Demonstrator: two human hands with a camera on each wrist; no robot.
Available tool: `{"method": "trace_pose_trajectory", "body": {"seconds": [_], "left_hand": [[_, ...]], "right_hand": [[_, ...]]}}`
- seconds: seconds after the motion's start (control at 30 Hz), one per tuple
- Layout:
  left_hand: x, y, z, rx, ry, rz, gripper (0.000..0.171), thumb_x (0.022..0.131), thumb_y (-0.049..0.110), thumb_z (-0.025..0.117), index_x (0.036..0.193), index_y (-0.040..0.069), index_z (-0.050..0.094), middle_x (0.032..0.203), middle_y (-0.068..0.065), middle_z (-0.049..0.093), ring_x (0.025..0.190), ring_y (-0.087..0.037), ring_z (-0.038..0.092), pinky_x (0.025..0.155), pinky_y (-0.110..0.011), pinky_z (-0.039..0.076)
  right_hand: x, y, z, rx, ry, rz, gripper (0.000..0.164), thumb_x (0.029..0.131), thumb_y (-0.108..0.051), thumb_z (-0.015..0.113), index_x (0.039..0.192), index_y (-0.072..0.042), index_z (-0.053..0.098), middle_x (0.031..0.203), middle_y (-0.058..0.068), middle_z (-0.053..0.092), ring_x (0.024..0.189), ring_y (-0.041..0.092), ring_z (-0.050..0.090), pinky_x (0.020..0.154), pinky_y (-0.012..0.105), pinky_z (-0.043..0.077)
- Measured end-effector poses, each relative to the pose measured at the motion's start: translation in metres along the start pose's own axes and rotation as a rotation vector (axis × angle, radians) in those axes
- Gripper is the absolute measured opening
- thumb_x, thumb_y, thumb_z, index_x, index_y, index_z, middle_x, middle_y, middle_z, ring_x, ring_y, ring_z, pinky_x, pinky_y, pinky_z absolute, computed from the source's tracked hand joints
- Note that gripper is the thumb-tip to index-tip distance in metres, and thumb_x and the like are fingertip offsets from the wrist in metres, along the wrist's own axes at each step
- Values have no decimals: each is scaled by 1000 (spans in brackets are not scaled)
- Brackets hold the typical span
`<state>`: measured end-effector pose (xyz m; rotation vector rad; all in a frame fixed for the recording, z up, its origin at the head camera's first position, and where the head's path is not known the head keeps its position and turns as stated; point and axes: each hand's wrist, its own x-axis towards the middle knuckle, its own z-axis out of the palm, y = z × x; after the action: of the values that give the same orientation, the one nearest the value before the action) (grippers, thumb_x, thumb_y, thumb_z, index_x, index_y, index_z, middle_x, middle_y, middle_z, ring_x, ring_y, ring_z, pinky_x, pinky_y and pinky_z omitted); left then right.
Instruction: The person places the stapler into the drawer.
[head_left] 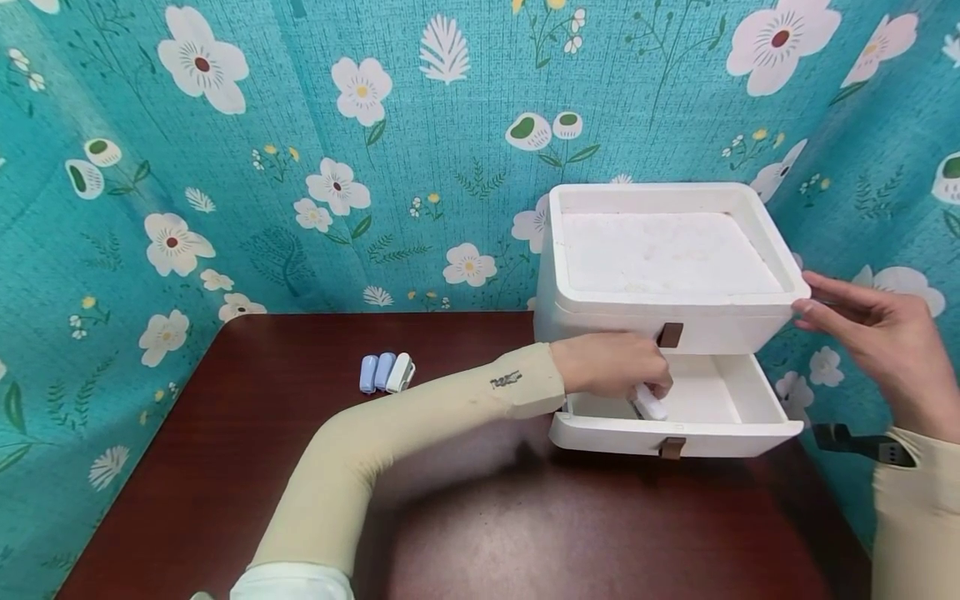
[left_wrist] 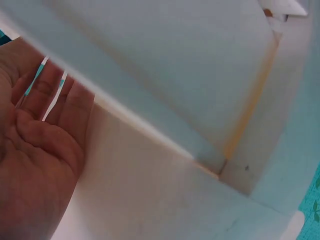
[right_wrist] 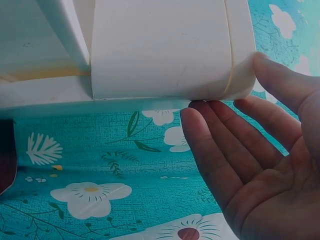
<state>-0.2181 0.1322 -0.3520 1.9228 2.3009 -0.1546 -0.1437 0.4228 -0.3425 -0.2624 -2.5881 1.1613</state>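
A white two-tier drawer box point(head_left: 558, 275) stands at the right of the table, its lower drawer point(head_left: 727, 432) pulled out. My left hand point(head_left: 611, 364) reaches over that drawer, under the upper tier, and pinches a small white clip-like piece point(head_left: 651, 405) just behind the drawer front. In the left wrist view the drawer wall hides the fingertips of the left hand point(left_wrist: 42, 130) and the piece. The right hand point(head_left: 881, 333) holds the box's front right corner. Seen from the right wrist, its thumb point(right_wrist: 265, 62) lies on one face of the corner and the fingers on the adjoining side.
Two blue clip-like pieces point(head_left: 377, 372) and a white one point(head_left: 401, 372) lie side by side on the dark red table point(head_left: 247, 433). A shallow recess point(head_left: 667, 250) tops the box. Behind the table hangs a teal flowered curtain point(head_left: 420, 167). Both drawers have brown tabs point(head_left: 670, 335).
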Motion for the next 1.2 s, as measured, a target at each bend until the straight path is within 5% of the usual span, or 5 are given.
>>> {"method": "trace_pose_trajectory", "body": {"seconds": [0.13, 0.83, 1.2], "left_hand": [[4, 0, 3, -12, -29, 17, 19, 88, 11, 69, 102, 24, 69, 101, 12, 68, 92, -5, 54, 85, -17, 44], [7, 0, 8, -26, -44, 1, 27, 89, 2, 61, 104, 24, 69, 99, 9, 67, 92, -7, 51, 85, -18, 43], [-1, 1, -3, -190, -44, -79, 36, 89, 17, 69, 123, 26, 65, 118, 11, 67, 109, -3, 59, 97, -15, 44]], "right_hand": [[0, 0, 1, 25, 2, -12, 53, 91, -32, 65, 141, -28, 50, 132, -23, 58, 84, -18, 61, 62, 1, 44], [0, -1, 0, 38, -4, -5, 54, 90, -32, 66, 142, -28, 50, 131, -23, 58, 85, -18, 61, 62, 2, 44], [0, 0, -1, 50, -4, -2, 54, 90, -32, 66, 142, -27, 50, 126, -27, 59, 83, -18, 61, 60, 2, 45]]}}
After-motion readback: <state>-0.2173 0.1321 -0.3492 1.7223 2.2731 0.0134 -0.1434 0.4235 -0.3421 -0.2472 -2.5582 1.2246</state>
